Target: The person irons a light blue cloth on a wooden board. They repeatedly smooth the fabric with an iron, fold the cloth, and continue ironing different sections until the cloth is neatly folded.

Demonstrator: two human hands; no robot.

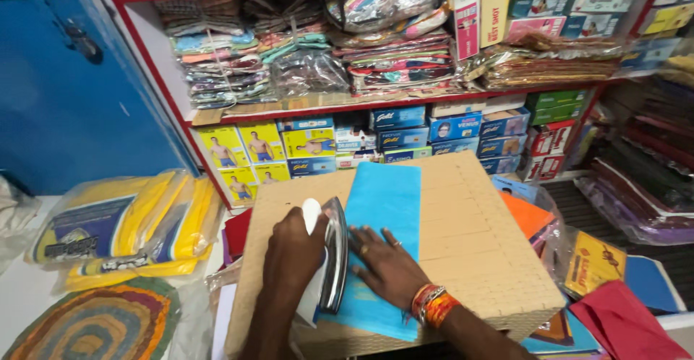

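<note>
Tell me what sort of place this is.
Likely a small clothing shop: red shelves stacked with packaged garments and boxes, while the left hand runs an iron over blue cloth.

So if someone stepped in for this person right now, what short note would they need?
Left hand grips the iron, set along the left edge of the blue cloth.
Right hand lies flat on the cloth, holding it down.
The cloth is spread lengthwise on a tan padded board.
Done: cloth laid out, iron on it.
Left: how much is already pressed cannot be told; the far end lies ahead of the iron.
</note>
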